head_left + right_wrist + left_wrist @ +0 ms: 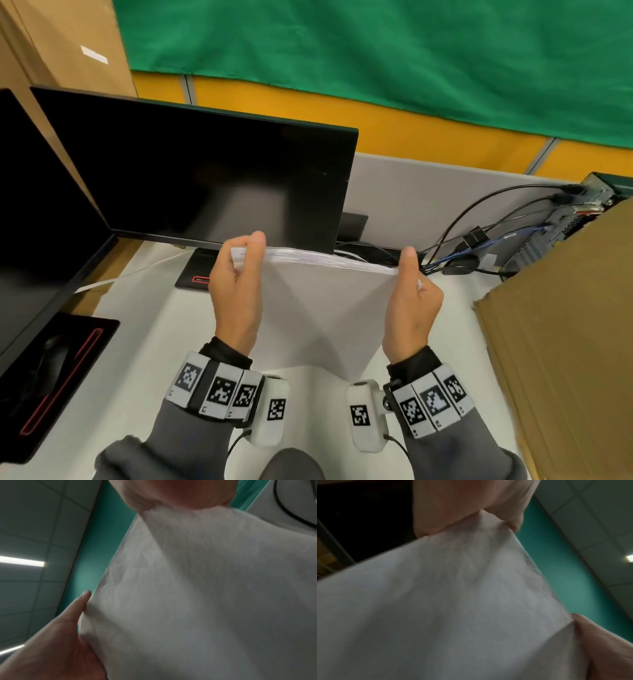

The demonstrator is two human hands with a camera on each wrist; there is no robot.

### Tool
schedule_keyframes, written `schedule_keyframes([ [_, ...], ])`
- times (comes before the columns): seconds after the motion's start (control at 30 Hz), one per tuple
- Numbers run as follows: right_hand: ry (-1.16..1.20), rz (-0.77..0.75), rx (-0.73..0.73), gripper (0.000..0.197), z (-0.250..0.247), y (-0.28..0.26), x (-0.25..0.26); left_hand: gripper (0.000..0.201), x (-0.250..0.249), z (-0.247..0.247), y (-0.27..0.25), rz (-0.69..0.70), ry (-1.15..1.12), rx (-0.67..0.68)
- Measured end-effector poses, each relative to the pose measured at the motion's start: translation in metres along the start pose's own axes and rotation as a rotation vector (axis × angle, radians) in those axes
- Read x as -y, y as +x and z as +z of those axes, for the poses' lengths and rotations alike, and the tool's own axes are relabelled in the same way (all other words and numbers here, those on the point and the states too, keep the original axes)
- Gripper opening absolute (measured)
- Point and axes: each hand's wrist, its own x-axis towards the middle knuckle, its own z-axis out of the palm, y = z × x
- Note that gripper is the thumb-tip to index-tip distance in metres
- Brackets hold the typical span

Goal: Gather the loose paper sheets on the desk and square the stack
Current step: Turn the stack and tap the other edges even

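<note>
- Head view: thick stack of white paper sheets (318,308) held upright above the white desk top (154,329), in front of the black flat monitor (205,171), top edge level between both hands
- Left hand (236,291) clamped on the stack's upper left corner, thumb laid over the near face, fingers curled round behind
- Right hand (411,305) clamped on the upper right corner, thumb up along the side edge, fingers folded round the back
- Top edges of the sheets slightly fanned, not flush; lower edge hidden behind the wrists
- Left wrist view: blurred white sheet face (453,608) filling most of the picture, corner pinched under the left hand's thumb (462,507); other hand's skin at the lower right
- Right wrist view: same white face (205,595), upper corner pressed under the right hand (180,493); straight finger of the other hand (78,605) lying against the sheet's left edge
- Second black monitor (37,219) at far left, brown cardboard box (565,342) at right, tangle of black cables (479,233) behind it
- Grey sleeves (191,442) and white marker-printed wrist bands (219,387) on both forearms
</note>
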Motion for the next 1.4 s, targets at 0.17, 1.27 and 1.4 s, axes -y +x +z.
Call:
schedule_keyframes([
  [0.17,-0.003,-0.039,0.018,0.062,0.006,0.009,-0.002,0.054,0.057,-0.044,0.005,-0.117,0.136,0.310],
  [1.27,-0.717,0.811,1.033,0.016,0.121,-0.092,-0.206,0.037,0.139,-0.256,0.048,-0.572,1.104,-0.029],
  [1.4,-0.758,0.860,1.047,0.019,0.123,-0.096,-0.210,0.036,0.153,-0.262,0.050,-0.577,1.069,-0.063],
])
